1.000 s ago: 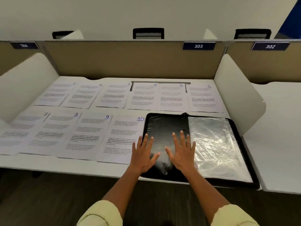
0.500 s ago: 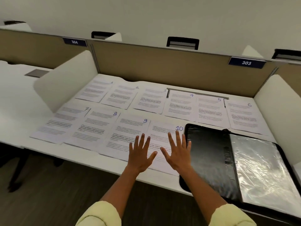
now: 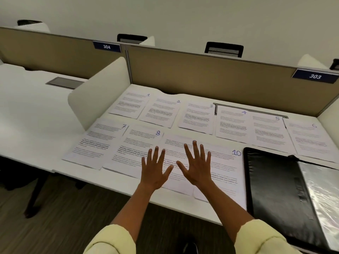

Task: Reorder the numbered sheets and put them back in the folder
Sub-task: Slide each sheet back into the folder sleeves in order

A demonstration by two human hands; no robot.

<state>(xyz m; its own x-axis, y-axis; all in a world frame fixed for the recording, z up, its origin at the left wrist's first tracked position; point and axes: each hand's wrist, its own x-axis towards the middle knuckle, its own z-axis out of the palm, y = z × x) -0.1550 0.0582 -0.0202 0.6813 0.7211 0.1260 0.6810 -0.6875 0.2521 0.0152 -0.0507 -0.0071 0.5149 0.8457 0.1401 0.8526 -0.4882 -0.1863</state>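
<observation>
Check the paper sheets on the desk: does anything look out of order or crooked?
Nothing stands out. The white numbered sheets lie flat in two rows, in order; sheet 9 is partly hidden by the open hands, left and right.

Head view: close, down-forward over desk (image 3: 36, 110).

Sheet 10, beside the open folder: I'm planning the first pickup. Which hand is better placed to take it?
Probably the right hand: it hovers open nearest sheet 10, folder on its side. The left hand is farther off.
</observation>
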